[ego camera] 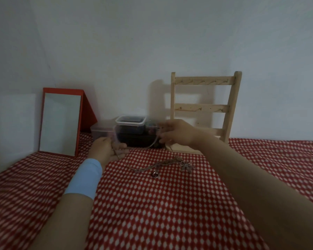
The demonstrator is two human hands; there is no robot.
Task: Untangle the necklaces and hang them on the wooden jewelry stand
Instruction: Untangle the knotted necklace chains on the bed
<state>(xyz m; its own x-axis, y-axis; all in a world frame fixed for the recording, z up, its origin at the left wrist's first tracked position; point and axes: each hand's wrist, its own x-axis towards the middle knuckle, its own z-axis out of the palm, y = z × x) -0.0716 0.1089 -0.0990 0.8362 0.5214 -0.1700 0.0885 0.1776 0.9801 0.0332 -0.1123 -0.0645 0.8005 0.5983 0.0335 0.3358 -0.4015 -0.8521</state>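
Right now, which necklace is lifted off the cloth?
The pale necklace strung between the left hand and the right hand. The other necklaces lie tangled in a heap on the red chequered cloth.

Motion smears both hands. The fingertips of the left hand (107,149) and the right hand (178,132) do not resolve, and the pale strand (153,143) strung between them is only a blur, so its links and clasp cannot be made out. The right hand covers the lowest rail of the wooden stand (204,82), at 6 o'clock on its frame. At 9 o'clock from the stand, the clear tub (130,120) holds something dark and unreadable. The tangled chains (157,166) on the surface (170,204) are too fine to count. Both forearms run off the bottom edge.
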